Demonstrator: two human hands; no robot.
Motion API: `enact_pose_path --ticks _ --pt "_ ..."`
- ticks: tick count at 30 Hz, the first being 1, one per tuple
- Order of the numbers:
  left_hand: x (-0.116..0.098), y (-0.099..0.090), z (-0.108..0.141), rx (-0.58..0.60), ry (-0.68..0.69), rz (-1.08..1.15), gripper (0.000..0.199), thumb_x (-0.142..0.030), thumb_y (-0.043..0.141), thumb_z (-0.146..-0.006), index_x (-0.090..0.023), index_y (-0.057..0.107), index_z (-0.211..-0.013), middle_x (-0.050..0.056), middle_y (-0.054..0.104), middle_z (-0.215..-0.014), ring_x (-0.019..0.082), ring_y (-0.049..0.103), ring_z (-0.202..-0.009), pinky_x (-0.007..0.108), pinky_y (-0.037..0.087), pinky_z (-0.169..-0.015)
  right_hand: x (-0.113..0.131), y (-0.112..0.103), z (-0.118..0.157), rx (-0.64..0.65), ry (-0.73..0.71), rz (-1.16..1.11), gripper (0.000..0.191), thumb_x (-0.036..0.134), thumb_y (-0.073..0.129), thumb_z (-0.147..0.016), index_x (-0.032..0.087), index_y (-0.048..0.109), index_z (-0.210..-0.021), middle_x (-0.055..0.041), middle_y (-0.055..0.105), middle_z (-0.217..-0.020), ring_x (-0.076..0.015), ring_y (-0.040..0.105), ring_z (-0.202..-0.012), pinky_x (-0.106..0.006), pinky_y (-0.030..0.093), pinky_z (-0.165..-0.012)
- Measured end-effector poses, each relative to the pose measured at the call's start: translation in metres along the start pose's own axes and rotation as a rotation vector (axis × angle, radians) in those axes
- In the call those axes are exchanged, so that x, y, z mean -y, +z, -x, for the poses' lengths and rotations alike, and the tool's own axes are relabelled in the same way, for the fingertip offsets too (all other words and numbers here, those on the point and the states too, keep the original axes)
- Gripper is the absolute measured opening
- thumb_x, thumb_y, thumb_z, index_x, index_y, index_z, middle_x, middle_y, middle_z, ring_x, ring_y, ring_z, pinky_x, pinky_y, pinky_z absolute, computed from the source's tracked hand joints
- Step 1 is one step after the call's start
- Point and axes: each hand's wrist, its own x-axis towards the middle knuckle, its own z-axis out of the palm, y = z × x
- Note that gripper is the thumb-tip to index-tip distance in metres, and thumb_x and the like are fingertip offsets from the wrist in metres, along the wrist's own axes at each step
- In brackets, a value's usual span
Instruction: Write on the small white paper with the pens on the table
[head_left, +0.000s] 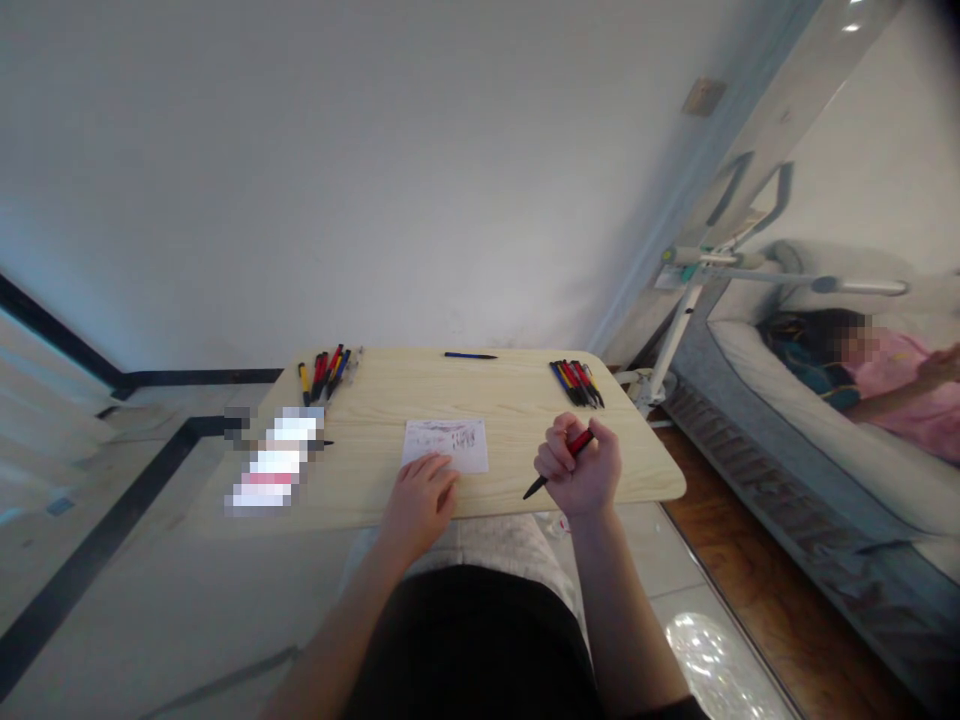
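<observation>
My right hand (589,470) is closed around a red and black pen (579,443), held above the table's right part. The pen's dark tip points down and to the left. Flat on the lower left part of a white sheet of paper (471,455) rests my left hand (425,492), its fingers stretched out. Dark scribbled marks cover much of the sheet's upper half. Both hands are over the near side of the pale wooden table (375,400).
Several pens (576,384) lie in a row at the back right, and another group of pens (328,372) at the back left. A single blue pen (470,356) lies at the far edge. Something pixelated (277,460) covers the left side. A person (892,375) lies on the sofa (817,430) at right.
</observation>
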Motion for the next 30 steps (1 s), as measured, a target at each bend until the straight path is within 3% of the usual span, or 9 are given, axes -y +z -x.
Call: enact_pose_path --ticks 3,7,12,16,20,24,28,30 --pt "0.0 0.0 0.0 -0.003 -0.001 -0.002 0.022 -0.02 0.044 -0.08 -0.022 0.059 -0.096 0.005 0.053 -0.114 0.022 0.041 -0.111 0.042 0.033 -0.094 -0.002 -0.007 -0.002 -0.001 -0.007 -0.087 0.024 0.038 0.04 -0.077 0.019 0.053 -0.072 0.0084 0.026 -0.043 -0.0057 0.018 -0.033 -0.017 0.019 -0.033" --pt "0.0 0.002 0.0 -0.02 0.006 0.002 0.022 -0.02 0.045 -0.079 -0.022 0.059 -0.096 0.006 0.054 -0.112 0.022 0.042 -0.11 0.042 0.034 -0.093 -0.004 -0.012 -0.002 0.0 0.005 -0.153 0.032 0.048 0.04 -0.078 0.019 0.053 -0.075 0.0081 0.03 -0.045 -0.0049 0.02 -0.033 -0.017 0.02 -0.032" --pt "0.0 0.001 0.001 -0.021 0.001 0.001 0.023 -0.019 0.045 -0.078 -0.022 0.059 -0.096 0.006 0.053 -0.113 0.022 0.042 -0.111 0.042 0.033 -0.094 -0.008 -0.014 -0.003 -0.007 0.019 -0.135 0.026 0.042 0.039 -0.079 0.02 0.052 -0.073 0.008 0.029 -0.047 -0.0049 0.017 -0.033 -0.017 0.018 -0.033" --pt "-0.001 0.0 0.001 -0.015 0.001 0.001 0.023 -0.019 0.044 -0.079 -0.022 0.059 -0.096 0.005 0.053 -0.113 0.022 0.042 -0.11 0.042 0.033 -0.094 -0.009 -0.015 -0.003 -0.001 0.021 -0.118 0.035 0.052 0.037 -0.077 0.02 0.053 -0.078 0.0072 0.031 -0.051 -0.0045 0.017 -0.033 -0.018 0.018 -0.033" --pt "0.0 0.0 0.001 -0.028 -0.001 0.006 0.023 -0.019 0.044 -0.079 -0.022 0.059 -0.097 0.005 0.054 -0.113 0.022 0.042 -0.11 0.042 0.034 -0.094 -0.009 -0.016 -0.002 0.022 0.039 -0.091 0.03 0.045 0.039 -0.076 0.022 0.054 -0.086 0.0077 0.03 -0.05 -0.0054 0.017 -0.034 -0.018 0.018 -0.033" --pt "0.0 0.001 0.001 -0.01 -0.003 0.001 0.023 -0.019 0.045 -0.078 -0.022 0.059 -0.096 0.005 0.053 -0.113 0.022 0.042 -0.111 0.042 0.034 -0.093 -0.012 -0.018 -0.003 0.064 0.074 -0.131 0.042 0.055 0.036 -0.074 0.022 0.054 -0.093 0.0078 0.029 -0.05 -0.0057 0.017 -0.035 -0.018 0.018 -0.034" --pt "-0.001 0.0 0.0 -0.007 -0.005 -0.002 0.023 -0.018 0.044 -0.078 -0.022 0.059 -0.097 0.005 0.053 -0.113 0.022 0.042 -0.111 0.042 0.034 -0.094 -0.015 -0.019 -0.006 0.081 0.109 -0.161 0.03 0.044 0.039 -0.077 0.022 0.054 -0.09 0.0079 0.028 -0.051 -0.0054 0.015 -0.035 -0.018 0.016 -0.034" --pt "-0.002 -0.001 0.0 -0.012 -0.002 0.004 0.023 -0.018 0.044 -0.078 -0.022 0.059 -0.096 0.006 0.054 -0.113 0.022 0.042 -0.111 0.042 0.034 -0.094 -0.016 -0.02 -0.007 0.068 0.099 -0.183 0.033 0.048 0.039 -0.076 0.021 0.054 -0.089 0.0074 0.03 -0.053 -0.0051 0.016 -0.035 -0.017 0.016 -0.034"
